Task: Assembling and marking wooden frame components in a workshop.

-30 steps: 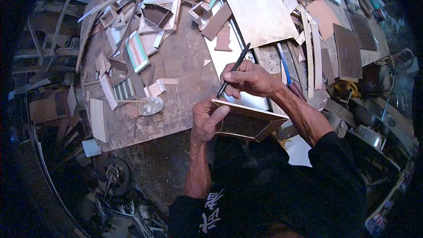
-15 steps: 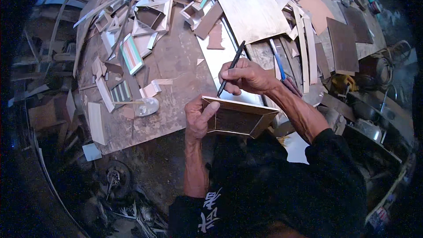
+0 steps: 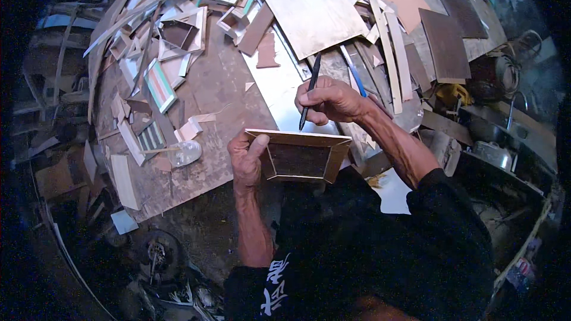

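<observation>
Left hand [image 3: 245,157]: fingers clamped on one brown, box-like wooden piece with slanted sides and pale edges [image 3: 297,159], thumb over its left corner. Piece held up by the near edge of a scuffed, blotchy brown wooden counter [image 3: 223,89].

Right hand [image 3: 330,102]: fingers pinched round one slim black pen [image 3: 311,89], tip down at the piece's far rim; cannot tell if touching.

Toward counter's near-left corner: one clear, rounded jar [image 3: 188,153], one thin pale stick [image 3: 156,151] at it. Left side: one flat rectangular block striped green, white, pink [image 3: 160,87]. Toward far edge: one large, smooth, pale plywood sheet [image 3: 312,9]. Right side: two dark-brown flat panels [image 3: 445,46].
</observation>
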The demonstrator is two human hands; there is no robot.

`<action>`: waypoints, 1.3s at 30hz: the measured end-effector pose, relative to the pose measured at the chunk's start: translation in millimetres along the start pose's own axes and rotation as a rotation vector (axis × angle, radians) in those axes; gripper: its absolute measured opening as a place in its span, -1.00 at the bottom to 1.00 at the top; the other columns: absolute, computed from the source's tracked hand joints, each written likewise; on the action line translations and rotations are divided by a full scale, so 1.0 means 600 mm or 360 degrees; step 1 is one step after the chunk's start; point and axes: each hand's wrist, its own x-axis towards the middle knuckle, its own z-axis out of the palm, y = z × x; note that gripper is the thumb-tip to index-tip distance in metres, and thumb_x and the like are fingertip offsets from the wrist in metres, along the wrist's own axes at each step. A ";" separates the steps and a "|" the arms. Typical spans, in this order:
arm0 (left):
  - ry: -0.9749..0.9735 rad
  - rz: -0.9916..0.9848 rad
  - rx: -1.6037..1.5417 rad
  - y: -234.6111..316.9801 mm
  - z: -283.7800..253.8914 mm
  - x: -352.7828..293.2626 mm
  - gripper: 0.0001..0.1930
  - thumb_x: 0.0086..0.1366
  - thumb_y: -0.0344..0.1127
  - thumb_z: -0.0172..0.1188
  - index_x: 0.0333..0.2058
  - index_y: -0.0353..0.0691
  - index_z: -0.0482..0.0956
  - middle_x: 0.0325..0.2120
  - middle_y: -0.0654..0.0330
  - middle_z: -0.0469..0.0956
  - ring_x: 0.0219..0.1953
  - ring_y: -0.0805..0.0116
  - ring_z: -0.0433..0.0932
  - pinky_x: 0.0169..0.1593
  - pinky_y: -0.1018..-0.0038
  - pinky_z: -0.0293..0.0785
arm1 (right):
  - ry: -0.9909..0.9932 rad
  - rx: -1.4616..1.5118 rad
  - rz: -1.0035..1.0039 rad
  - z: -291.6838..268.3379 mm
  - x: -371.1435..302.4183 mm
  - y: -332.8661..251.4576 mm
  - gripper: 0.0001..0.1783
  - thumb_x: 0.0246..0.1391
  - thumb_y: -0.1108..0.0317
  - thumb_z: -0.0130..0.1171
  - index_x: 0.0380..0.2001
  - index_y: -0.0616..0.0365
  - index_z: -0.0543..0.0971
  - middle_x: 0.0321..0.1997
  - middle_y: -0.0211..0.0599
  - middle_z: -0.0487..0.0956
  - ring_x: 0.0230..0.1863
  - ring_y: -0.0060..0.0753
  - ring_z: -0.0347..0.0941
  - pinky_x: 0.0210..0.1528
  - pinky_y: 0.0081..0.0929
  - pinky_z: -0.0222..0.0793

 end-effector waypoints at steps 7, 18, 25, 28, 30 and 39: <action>-0.0014 0.0059 0.0067 -0.001 -0.013 0.004 -0.83 0.21 -0.36 0.18 -0.29 -0.35 0.56 -0.39 0.24 0.57 -0.33 0.49 0.48 -0.14 0.53 0.36 | 0.0029 -0.0004 -0.0016 -0.011 -0.024 -0.003 -0.77 0.07 0.33 0.10 -0.56 0.25 0.45 -0.70 -0.39 0.36 -0.73 -0.64 0.21 -0.68 -0.66 0.08; 0.0032 0.0048 0.0017 0.010 -0.016 -0.005 -0.83 0.21 -0.34 0.17 -0.30 -0.34 0.54 -0.42 0.28 0.55 -0.34 0.52 0.45 -0.14 0.55 0.34 | 0.0035 -0.0043 -0.0112 -0.030 -0.064 -0.012 -0.75 0.01 0.28 0.12 -0.56 0.26 0.47 -0.74 -0.43 0.32 -0.78 -0.64 0.15 -0.70 -0.62 0.02; 0.0074 0.0707 0.0503 0.102 0.053 -0.054 -0.83 0.06 -0.40 0.22 -0.40 -0.37 0.53 -0.51 0.06 0.58 -0.50 0.37 0.48 -0.40 0.46 0.36 | 0.1208 -0.0140 -0.0858 -0.018 -0.134 -0.044 -0.66 0.24 0.20 -0.11 -0.19 0.28 0.47 -0.46 -0.24 0.49 -0.46 -0.51 0.35 -0.38 -0.55 0.25; 0.0095 0.0846 0.0675 0.153 0.103 -0.069 -0.87 0.08 -0.42 0.19 -0.45 -0.39 0.50 -0.56 -0.01 0.57 -0.50 0.23 0.54 -0.44 0.44 0.39 | 0.1387 -0.0354 -0.1122 -0.015 -0.169 -0.058 -0.69 0.21 0.21 -0.07 -0.20 0.24 0.48 -0.48 -0.28 0.56 -0.51 -0.57 0.40 -0.42 -0.65 0.33; 0.0018 0.0880 0.1156 0.204 0.115 -0.092 -0.82 0.12 -0.34 0.19 -0.44 -0.39 0.51 -0.57 -0.03 0.56 -0.50 0.16 0.55 -0.43 0.41 0.44 | 0.1433 -0.0379 -0.1295 -0.002 -0.166 -0.067 -0.71 0.20 0.25 -0.06 -0.19 0.27 0.47 -0.52 -0.26 0.54 -0.53 -0.54 0.39 -0.42 -0.64 0.33; -0.0435 0.1680 0.1855 0.177 0.134 -0.037 -0.82 -0.02 -0.35 0.21 -0.43 -0.33 0.55 -0.36 0.06 0.53 -0.39 0.21 0.54 -0.42 0.45 0.49 | 0.1696 -0.0749 -0.1199 0.059 -0.195 -0.077 -0.75 0.23 0.27 -0.04 -0.34 0.26 0.45 -0.57 -0.27 0.50 -0.57 -0.60 0.34 -0.48 -0.67 0.24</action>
